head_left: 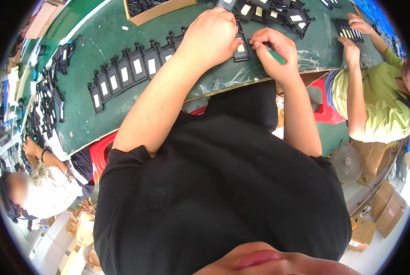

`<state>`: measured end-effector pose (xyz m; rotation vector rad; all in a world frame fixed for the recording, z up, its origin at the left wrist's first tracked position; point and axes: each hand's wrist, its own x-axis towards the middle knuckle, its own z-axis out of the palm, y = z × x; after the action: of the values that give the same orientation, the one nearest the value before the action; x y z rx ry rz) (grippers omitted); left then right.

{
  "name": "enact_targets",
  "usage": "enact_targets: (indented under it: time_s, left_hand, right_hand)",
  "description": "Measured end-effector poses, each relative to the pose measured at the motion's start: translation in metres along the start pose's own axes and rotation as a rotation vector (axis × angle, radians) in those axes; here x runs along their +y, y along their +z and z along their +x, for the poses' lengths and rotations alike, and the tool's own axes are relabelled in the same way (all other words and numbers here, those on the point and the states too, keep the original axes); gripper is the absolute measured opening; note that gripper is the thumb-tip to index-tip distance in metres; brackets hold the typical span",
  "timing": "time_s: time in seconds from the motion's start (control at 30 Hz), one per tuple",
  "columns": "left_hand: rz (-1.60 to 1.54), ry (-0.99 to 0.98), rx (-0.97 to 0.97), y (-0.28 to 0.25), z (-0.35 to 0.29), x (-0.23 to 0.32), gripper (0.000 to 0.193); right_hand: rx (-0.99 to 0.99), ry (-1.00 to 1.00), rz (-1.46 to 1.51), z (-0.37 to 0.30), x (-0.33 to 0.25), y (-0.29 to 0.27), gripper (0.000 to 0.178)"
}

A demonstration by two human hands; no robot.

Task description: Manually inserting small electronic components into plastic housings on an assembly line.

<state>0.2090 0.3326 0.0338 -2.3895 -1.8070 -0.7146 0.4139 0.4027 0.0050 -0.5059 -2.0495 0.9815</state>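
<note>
My left hand point(211, 37) is closed, its fingers curled down over the green table. Its thumb lies against the edge of a flat black plastic part point(242, 51) with a pale label. What the curled fingers hold, if anything, is hidden. My right hand point(278, 54) grips a thin tool with a green handle point(276, 56). The tool's slim tip points left toward the same black part; its exact kind cannot be made out. Left of my left forearm, a row of similar black parts point(138, 65), each with a pale label, lies side by side.
A cardboard box point(163, 13) of black pieces stands at the far edge. More labelled parts point(298, 19) pile up beyond my hands. At right, a person's hands point(351, 49) touch a black row of parts. Another person point(49, 192) sits at left beside scattered black pieces point(46, 98).
</note>
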Motion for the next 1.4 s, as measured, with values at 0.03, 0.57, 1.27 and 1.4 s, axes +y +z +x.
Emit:
enact_targets:
  time_s: [0.03,0.57,1.27,1.4]
  left_hand:
    - [-0.014,-0.009,-0.013,0.0,0.0,0.0,0.024]
    - [-0.032,-0.024,-0.006,-0.002,0.0,0.0,0.024]
    - [-0.154,-0.045,-0.019,-0.018,0.003,0.009,0.02]
    - [-0.154,-0.075,-0.003,-0.007,0.002,0.004,0.02]
  right_hand:
    - [0.003,0.001,-0.009,0.0,-0.001,0.0,0.006]
    - [-0.004,0.0,0.002,0.0,-0.001,0.001,0.007]
    - [0.025,0.006,-0.016,-0.003,0.003,0.003,0.007]
    - [0.037,0.002,-0.045,-0.002,-0.001,0.006,0.006]
